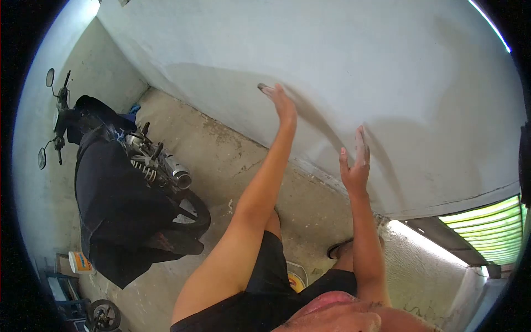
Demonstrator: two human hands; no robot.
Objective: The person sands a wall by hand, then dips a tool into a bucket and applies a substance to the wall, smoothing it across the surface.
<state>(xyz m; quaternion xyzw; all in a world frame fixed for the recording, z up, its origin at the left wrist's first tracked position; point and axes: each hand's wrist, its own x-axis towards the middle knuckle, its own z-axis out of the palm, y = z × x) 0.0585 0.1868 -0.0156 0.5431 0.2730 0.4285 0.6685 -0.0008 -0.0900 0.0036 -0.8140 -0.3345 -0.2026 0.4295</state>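
Note:
Raised in front of the white wall point(354, 66), my left hand point(284, 105) pinches a small dark flat piece point(262, 87) at its fingertips. Its kind is too small to make out. The hand is close to the wall and throws a shadow on it. My right hand point(355, 171) is lower and to the right, fingers stretched and thumb apart, with nothing in it. White dust coats its fingers, and its tips are close to the wall surface.
A motorcycle point(152, 157) stands at left, partly under a black cover point(116, 205). A white-and-orange bucket point(81, 262) sits behind it. Between my legs is a yellow-and-white bucket point(297, 281). Green striped sheeting point(487, 227) is at right. The concrete floor point(221, 160) meets the wall below my hands.

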